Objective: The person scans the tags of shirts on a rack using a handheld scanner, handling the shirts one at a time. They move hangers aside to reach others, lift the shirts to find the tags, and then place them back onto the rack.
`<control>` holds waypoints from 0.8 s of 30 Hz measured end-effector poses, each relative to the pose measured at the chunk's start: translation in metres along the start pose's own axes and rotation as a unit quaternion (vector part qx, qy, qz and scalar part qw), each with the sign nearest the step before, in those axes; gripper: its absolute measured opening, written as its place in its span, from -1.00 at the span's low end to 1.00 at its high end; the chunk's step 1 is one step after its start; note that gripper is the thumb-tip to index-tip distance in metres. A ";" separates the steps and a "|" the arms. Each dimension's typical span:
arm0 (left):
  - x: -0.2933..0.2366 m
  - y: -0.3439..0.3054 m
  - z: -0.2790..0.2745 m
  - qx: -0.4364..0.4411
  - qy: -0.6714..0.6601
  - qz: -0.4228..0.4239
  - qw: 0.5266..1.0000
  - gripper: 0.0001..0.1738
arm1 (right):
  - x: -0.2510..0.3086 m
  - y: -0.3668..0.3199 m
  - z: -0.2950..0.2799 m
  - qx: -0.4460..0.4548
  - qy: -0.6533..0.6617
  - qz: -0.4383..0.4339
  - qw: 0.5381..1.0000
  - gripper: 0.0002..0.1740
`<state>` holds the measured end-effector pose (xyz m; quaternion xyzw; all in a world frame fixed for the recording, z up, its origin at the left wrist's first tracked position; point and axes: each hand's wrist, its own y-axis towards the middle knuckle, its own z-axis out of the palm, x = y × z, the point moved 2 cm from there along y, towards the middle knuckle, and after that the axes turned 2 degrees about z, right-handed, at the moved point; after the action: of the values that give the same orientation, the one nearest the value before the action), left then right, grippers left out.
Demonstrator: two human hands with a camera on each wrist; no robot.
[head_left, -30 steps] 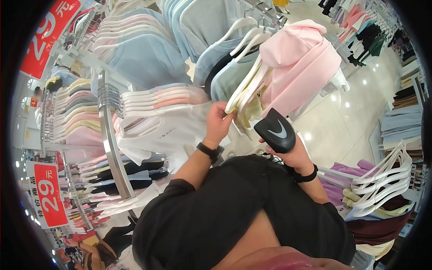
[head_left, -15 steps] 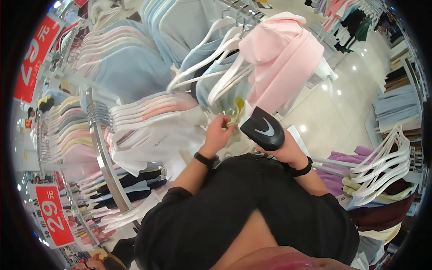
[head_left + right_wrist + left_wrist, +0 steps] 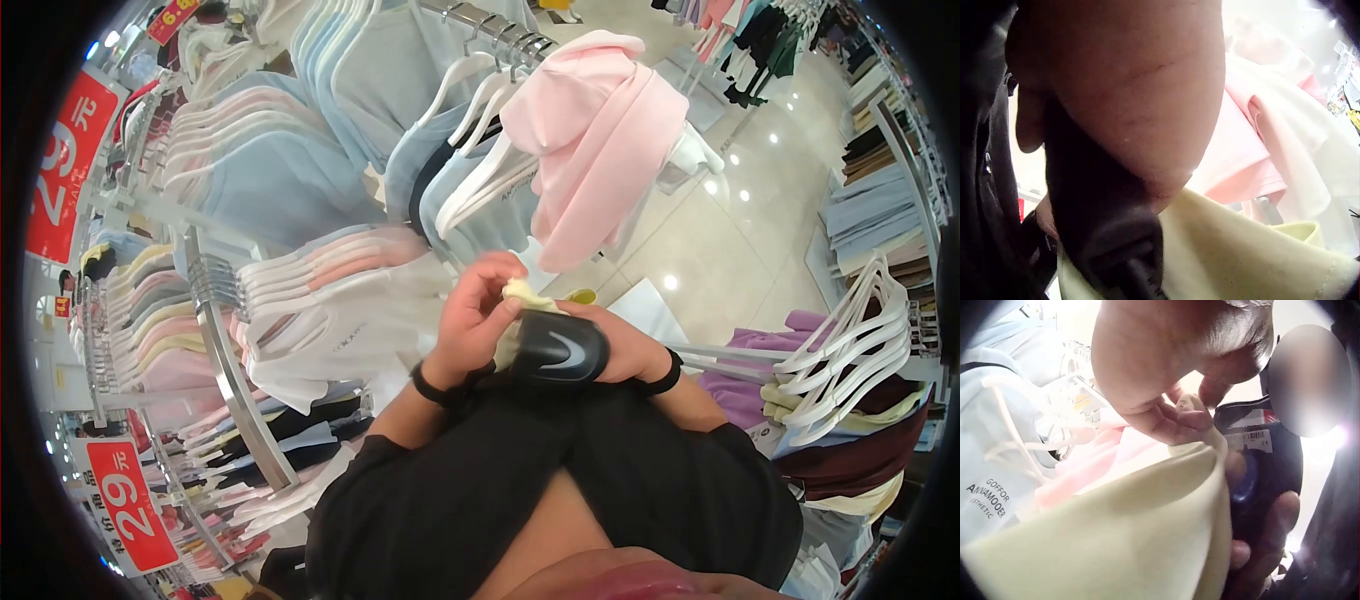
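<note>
Between the fingers of my left hand (image 3: 472, 322) I pinch a gathered bit of a pale yellow garment (image 3: 1135, 519). Its cloth hangs down in a broad fold in the left wrist view. My right hand (image 3: 632, 345) grips a black handheld barcode scanner (image 3: 562, 352) with a grey curved mark on top. The scanner's head is right by the pinched cloth, close to my left fingers. A label with a barcode (image 3: 1255, 439) and a blue trigger (image 3: 1244, 478) show on the scanner from below. In the right wrist view, my palm covers part of its dark handle (image 3: 1104, 200).
Light blue shirts hang from a metal rail (image 3: 500, 30) ahead, with a pink garment (image 3: 590, 130) draped at its end. White shirts (image 3: 350, 320) hang at left behind a metal post (image 3: 230, 370). White hangers (image 3: 845, 350) and folded clothes are at right.
My left hand has drawn the yellow garment away from the white hangers toward my body. The scanner has moved left and down, and my hands have come together.
</note>
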<state>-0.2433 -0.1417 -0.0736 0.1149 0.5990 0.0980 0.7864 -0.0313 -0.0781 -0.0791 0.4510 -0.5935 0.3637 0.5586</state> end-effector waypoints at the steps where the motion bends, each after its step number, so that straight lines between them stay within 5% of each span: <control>1: -0.001 0.002 0.000 0.012 0.017 0.014 1.000 -0.48 | 0.002 -0.006 0.001 -0.035 0.042 0.017 0.998 -0.17; 3: 0.000 0.005 0.002 0.039 0.049 0.041 0.997 -0.31 | 0.013 -0.016 -0.005 -0.100 0.067 0.019 0.993 -0.10; 6: -0.003 -0.005 0.005 0.202 0.196 -0.066 0.957 -0.11 | 0.016 -0.035 -0.012 -0.110 0.080 -0.013 0.991 -0.06; 10: 0.033 -0.026 0.008 0.192 0.310 -0.008 0.931 -0.21 | 0.020 -0.039 -0.013 -0.121 0.168 -0.019 0.978 -0.01; 11: 0.025 -0.023 0.013 0.148 0.313 0.032 0.938 -0.39 | 0.018 -0.040 -0.011 -0.132 0.201 -0.008 0.971 0.04; 14: 0.000 0.001 0.011 0.184 0.326 0.093 0.923 -0.52 | 0.016 -0.041 -0.010 -0.136 0.279 -0.051 0.949 0.11; 16: -0.047 0.023 0.011 0.056 0.363 0.164 0.916 -0.52 | 0.027 -0.037 -0.012 -0.151 0.318 -0.093 0.932 0.03; 18: -0.064 0.045 -0.007 -0.040 0.261 0.212 0.941 -0.37 | 0.046 -0.026 -0.017 -0.210 0.291 -0.131 0.924 -0.23; 19: -0.091 0.069 0.018 -0.134 0.165 0.178 0.961 -0.47 | 0.041 -0.029 -0.017 -0.187 0.297 -0.106 0.930 -0.26; 23: -0.150 0.159 0.040 -0.126 0.313 0.208 0.918 -0.57 | 0.037 -0.032 -0.017 -0.121 0.295 -0.090 0.944 -0.22; 24: -0.152 0.186 0.033 -0.117 0.352 0.278 0.886 -0.59 | 0.037 -0.032 -0.017 -0.108 0.295 -0.092 0.945 -0.16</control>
<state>-0.2548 -0.0103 0.1301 0.1417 0.7641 0.4157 0.4725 0.0059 -0.0777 -0.0429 0.3128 -0.3941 0.3613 0.7850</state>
